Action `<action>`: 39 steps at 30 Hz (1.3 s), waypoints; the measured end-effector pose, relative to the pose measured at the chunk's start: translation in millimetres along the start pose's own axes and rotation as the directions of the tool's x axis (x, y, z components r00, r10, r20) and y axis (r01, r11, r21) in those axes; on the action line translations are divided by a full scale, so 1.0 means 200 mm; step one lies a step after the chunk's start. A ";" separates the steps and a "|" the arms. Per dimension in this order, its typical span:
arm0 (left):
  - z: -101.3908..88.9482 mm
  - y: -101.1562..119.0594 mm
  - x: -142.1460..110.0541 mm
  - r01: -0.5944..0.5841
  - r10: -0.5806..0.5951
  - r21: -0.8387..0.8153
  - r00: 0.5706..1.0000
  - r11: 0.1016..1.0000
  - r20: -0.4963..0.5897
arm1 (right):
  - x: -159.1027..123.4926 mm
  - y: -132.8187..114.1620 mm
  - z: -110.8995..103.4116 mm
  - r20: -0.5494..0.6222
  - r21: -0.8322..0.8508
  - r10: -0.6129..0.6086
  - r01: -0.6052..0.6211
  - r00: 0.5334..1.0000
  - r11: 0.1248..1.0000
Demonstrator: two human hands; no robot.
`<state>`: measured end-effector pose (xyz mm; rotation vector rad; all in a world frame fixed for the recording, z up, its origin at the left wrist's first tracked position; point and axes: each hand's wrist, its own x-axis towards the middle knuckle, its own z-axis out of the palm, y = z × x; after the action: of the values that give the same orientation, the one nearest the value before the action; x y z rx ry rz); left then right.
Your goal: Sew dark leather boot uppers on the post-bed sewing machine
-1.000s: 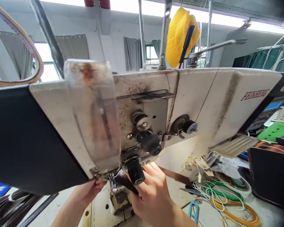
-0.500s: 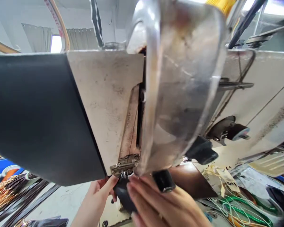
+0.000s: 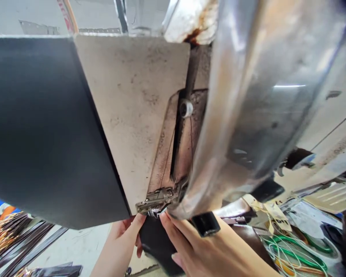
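Observation:
A black, leather-like piece (image 3: pixel 157 240) lies under the presser-foot area (image 3: pixel 155 209) of a sewing machine (image 3: pixel 123 100). My left hand (image 3: pixel 119 240) is closed at the piece's left edge, thumb on top by the metal foot and fingertips curled below. On the other side my right hand (image 3: pixel 202 246) has its fingers together against the piece's right edge, fingertips close to the foot and one digit lower down on the black surface. The clear guard (image 3: pixel 248 127) hangs over the right hand, and its black block (image 3: pixel 206 224) covers part of the fingers. The needle tip cannot be made out.
A large dark panel (image 3: pixel 40 134) blocks the left side. Dark strips (image 3: pixel 23 242) with orange ends lie at lower left. Green-handled scissors (image 3: pixel 300 252) and loose white cords lie at lower right, beside a brown sheet (image 3: pixel 255 240).
The view has shifted closer, so the clear guard looks larger and further right. More of the black piece shows between my hands, and my right hand sits slightly further right.

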<state>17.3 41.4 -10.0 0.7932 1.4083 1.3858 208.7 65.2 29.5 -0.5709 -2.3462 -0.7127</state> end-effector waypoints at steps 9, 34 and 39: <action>0.06 0.02 -0.06 -0.024 0.021 -0.025 0.992 0.999 -0.122 | -0.03 0.00 0.07 -0.161 0.050 0.075 -0.068 0.984 0.996; 0.00 -0.01 0.00 -0.001 -0.001 -0.019 0.996 1.000 -0.084 | -0.12 -0.05 0.13 -0.106 0.029 0.177 -0.175 0.978 0.984; -0.05 -0.11 -0.07 0.035 -0.035 -0.054 0.999 0.998 0.004 | -0.01 0.06 -0.03 0.055 0.073 0.022 -0.026 0.998 0.997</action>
<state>16.2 21.5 -30.3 0.7325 1.3705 1.3897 219.3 69.6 35.7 -0.5911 -2.4004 -0.6040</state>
